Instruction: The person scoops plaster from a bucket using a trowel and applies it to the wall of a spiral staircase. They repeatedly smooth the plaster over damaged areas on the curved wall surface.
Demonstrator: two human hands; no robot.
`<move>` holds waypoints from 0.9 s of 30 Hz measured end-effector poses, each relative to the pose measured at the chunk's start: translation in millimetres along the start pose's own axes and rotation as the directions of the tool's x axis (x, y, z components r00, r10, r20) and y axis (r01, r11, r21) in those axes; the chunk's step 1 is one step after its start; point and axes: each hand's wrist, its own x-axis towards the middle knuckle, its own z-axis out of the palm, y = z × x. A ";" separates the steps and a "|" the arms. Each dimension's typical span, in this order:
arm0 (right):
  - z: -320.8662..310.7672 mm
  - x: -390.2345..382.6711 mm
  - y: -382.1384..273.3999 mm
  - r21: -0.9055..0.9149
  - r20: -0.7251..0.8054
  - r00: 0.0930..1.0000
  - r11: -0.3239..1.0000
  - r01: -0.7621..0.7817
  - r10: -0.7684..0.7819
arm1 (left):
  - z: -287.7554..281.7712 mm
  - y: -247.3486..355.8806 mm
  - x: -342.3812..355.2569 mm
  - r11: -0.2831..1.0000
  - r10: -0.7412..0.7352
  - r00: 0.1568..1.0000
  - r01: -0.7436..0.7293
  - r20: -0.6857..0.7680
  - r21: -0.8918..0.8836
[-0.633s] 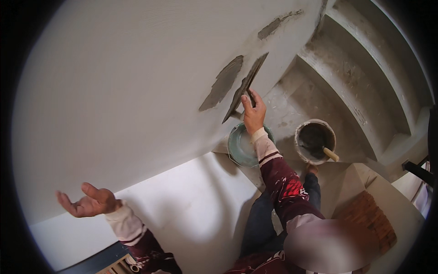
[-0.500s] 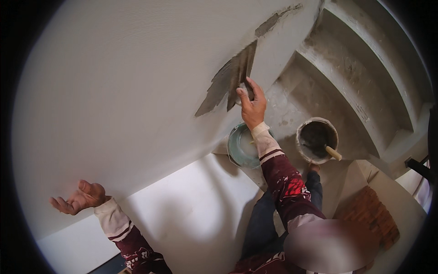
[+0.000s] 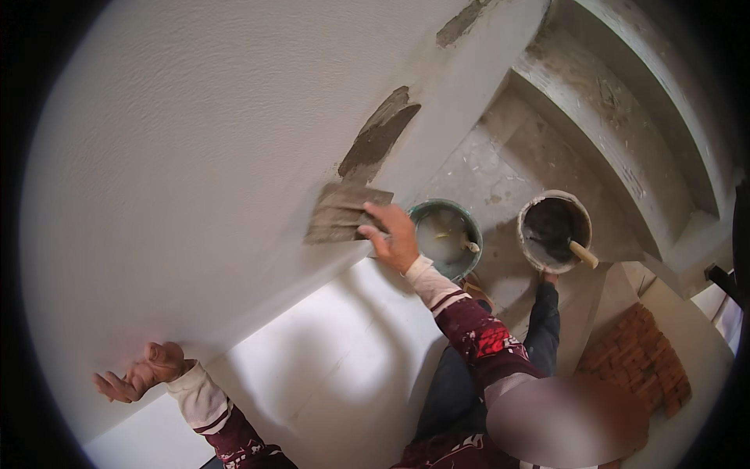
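My right hand [image 3: 394,238] grips a flat rectangular plastering trowel [image 3: 336,219], its fingers wrapped round a handle they mostly hide. The trowel's blade, smeared with grey plaster, lies at the pale wall [image 3: 211,156], just below a dark wet plaster patch [image 3: 380,137]. A second grey patch [image 3: 462,22] shows farther up the wall. Over at the left, my left hand [image 3: 144,374] holds nothing. Its palm is turned up and its fingers are apart and slightly curled, close to the wall; I cannot tell whether it touches.
A green bucket [image 3: 412,213] of cloudy liquid stands right of my right hand. Beside it, a pale-rimmed bucket [image 3: 587,219] holds dark plaster and a tool with a light handle [image 3: 583,254]. Curved steps [image 3: 586,109] rise at the upper right. Reddish bricks [image 3: 637,359] lie lower right.
My right hand has drawn the trowel down and left along the wall, and its blade has turned. The dark patch now shows bare above it. My left hand has shifted slightly.
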 end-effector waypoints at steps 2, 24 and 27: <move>-13.0 13.4 -0.7 0.080 -0.149 0.987 0.996 -0.040 0.052 | -6.6 -8.4 3.8 1.000 0.008 1.000 -0.008 0.003 -0.003; -1.7 21.7 -7.7 -0.179 0.020 0.985 0.969 0.172 -0.171 | -3.2 2.5 2.7 1.000 0.000 0.999 -0.001 0.046 0.017; -14.5 21.1 -3.4 -0.147 -0.064 0.987 0.980 0.136 -0.146 | -4.8 2.4 2.3 1.000 -0.011 0.998 0.011 0.059 0.011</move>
